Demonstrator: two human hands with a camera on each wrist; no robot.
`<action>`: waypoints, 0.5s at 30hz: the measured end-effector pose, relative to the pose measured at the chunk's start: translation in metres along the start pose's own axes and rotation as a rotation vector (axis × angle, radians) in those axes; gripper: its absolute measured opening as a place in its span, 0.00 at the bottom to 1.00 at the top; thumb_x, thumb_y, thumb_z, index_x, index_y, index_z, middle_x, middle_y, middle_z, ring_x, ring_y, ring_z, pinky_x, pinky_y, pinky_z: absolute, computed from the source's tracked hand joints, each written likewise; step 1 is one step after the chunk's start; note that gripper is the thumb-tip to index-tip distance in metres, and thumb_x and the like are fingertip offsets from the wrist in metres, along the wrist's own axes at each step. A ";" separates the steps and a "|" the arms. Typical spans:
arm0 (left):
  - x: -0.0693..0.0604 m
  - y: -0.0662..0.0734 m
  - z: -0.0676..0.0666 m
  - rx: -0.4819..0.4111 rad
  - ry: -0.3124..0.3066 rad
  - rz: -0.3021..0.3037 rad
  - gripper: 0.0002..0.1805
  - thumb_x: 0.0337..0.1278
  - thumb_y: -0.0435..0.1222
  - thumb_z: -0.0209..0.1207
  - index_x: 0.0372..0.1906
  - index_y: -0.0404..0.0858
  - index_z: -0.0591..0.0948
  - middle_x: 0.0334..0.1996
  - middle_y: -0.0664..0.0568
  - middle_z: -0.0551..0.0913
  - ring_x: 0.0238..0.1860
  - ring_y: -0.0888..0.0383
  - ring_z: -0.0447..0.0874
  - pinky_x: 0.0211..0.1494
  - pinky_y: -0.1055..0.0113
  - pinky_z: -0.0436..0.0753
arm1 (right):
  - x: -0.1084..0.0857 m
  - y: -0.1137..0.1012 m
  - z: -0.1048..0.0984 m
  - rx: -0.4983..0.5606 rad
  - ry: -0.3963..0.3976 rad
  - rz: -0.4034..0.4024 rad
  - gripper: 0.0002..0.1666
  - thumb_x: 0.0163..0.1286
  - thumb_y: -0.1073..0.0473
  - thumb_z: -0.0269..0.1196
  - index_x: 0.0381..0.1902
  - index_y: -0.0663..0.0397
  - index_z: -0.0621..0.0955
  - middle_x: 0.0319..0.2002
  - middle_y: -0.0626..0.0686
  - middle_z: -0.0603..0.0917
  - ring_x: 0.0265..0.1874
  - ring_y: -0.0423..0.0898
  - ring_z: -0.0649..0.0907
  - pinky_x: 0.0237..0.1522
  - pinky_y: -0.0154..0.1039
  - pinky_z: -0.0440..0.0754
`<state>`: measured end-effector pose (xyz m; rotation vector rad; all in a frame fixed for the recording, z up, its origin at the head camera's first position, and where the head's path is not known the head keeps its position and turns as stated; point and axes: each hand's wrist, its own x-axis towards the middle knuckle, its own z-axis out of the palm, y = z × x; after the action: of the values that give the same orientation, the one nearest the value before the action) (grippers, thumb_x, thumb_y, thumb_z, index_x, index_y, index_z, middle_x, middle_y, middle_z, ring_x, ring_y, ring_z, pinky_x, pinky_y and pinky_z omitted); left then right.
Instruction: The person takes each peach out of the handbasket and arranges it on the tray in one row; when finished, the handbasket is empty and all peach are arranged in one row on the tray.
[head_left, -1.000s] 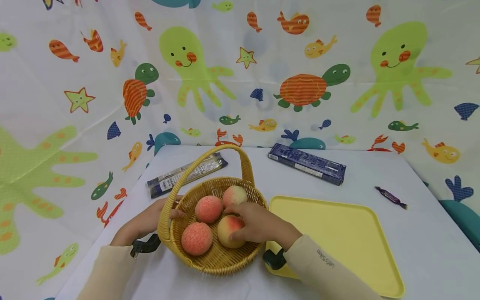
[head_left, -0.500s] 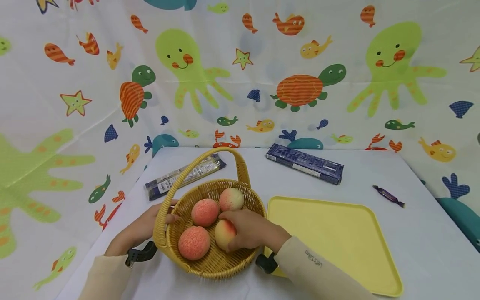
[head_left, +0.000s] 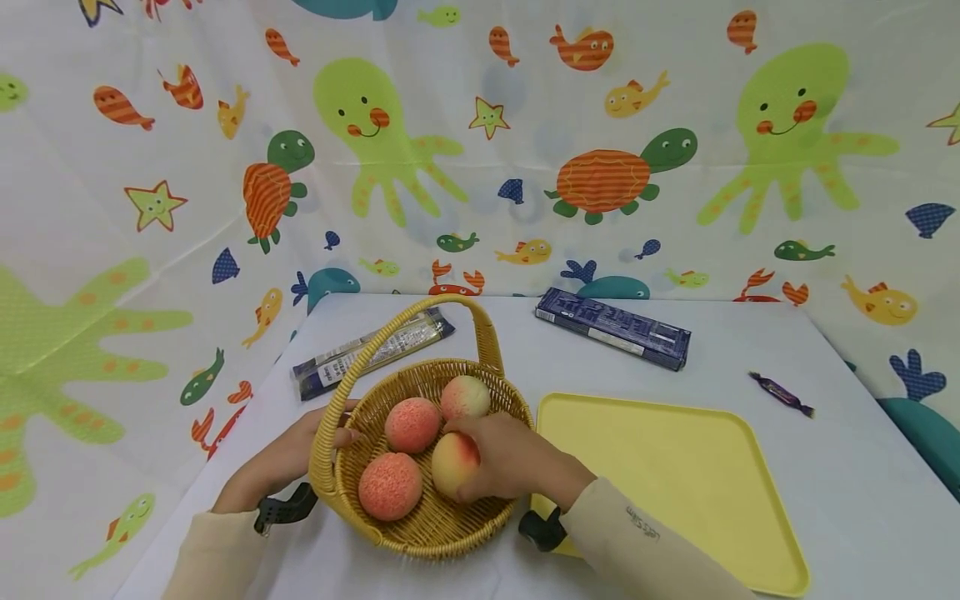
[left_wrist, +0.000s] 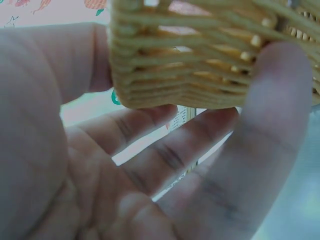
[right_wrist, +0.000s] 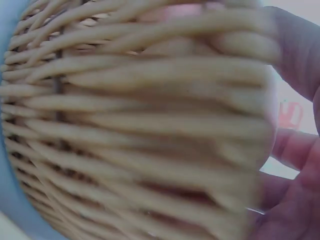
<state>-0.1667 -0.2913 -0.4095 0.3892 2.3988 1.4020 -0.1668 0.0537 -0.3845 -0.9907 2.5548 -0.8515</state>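
Note:
A round yellow wicker basket with a tall arched handle stands in front of me in the head view. Its left side is in my left hand; in the left wrist view the thumb and fingers lie about the woven wall. My right hand reaches over the right rim and grips a yellow peach with a red patch, its right part hidden by the hand. Two pink peaches and a pale pink-and-yellow peach lie beside it in the basket. Woven wall fills most of the right wrist view.
A yellow tray lies right of the basket, partly under the right sleeve. Behind are a flat clear-and-dark packet and a long dark blue box. A small purple wrapped candy lies far right. A patterned curtain backs the table.
My right hand has come lower round the yellow peach, covering more of its right side, and the peach's red patch has shifted. My left hand has stayed at the basket's left side.

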 end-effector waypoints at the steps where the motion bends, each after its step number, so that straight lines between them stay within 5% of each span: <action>1: 0.000 0.000 0.000 -0.003 -0.002 0.000 0.29 0.73 0.38 0.57 0.73 0.30 0.69 0.54 0.37 0.83 0.49 0.53 0.81 0.47 0.64 0.84 | -0.002 0.000 -0.003 0.016 0.011 -0.001 0.41 0.53 0.52 0.79 0.66 0.48 0.79 0.48 0.45 0.86 0.41 0.40 0.82 0.46 0.37 0.81; 15: 0.000 0.000 0.001 -0.016 -0.006 -0.012 0.32 0.73 0.38 0.56 0.75 0.29 0.67 0.58 0.36 0.82 0.52 0.50 0.81 0.50 0.65 0.83 | -0.047 0.021 -0.065 0.158 0.223 0.061 0.42 0.56 0.51 0.77 0.69 0.48 0.78 0.51 0.49 0.86 0.43 0.45 0.82 0.43 0.43 0.82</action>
<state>-0.1663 -0.2907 -0.4098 0.3740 2.3794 1.4117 -0.1722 0.1262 -0.3442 -0.8067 2.6321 -1.1850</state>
